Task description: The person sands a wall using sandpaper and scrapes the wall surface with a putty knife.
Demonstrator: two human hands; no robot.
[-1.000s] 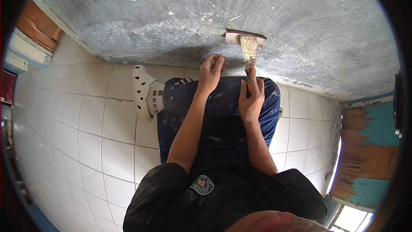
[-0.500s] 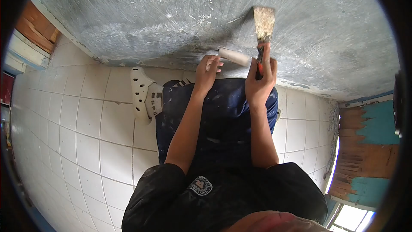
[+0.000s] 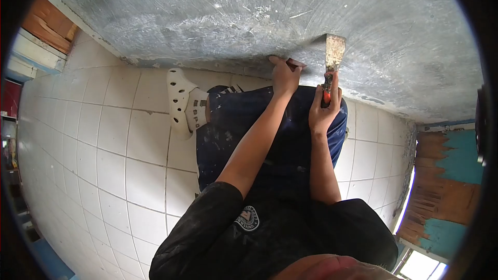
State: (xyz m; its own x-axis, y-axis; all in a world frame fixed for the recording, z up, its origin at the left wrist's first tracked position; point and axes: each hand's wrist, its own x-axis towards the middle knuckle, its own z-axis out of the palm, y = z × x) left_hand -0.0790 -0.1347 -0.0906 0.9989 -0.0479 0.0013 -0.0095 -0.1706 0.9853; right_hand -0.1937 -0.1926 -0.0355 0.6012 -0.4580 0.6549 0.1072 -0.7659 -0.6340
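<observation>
My right hand (image 3: pixel 324 116) is closed round the black and red handle of a putty knife (image 3: pixel 335 54). Its broad, stained blade points up in front of the wall, casting a shadow to the left. My left hand (image 3: pixel 285 79) is at the lower part of the grey wall (image 3: pixel 223 26), its fingers closed on a small reddish-brown sheet that looks like sandpaper (image 3: pixel 296 64). Most of that sheet is hidden by the hand. White scuffs and scratches mark the wall's surface.
White floor tiles (image 3: pixel 109 140) run along the wall's foot. My white clog (image 3: pixel 177 101) and paint-spotted dark blue trousers (image 3: pixel 228 140) are close below the hands. Worn wooden panels with peeling turquoise paint (image 3: pixel 456 161) stand at the right.
My left hand has moved right, onto the lower wall. The pale rolled piece between the hands no longer shows; a reddish-brown sheet shows at the left fingers. The putty knife has dropped slightly rightward.
</observation>
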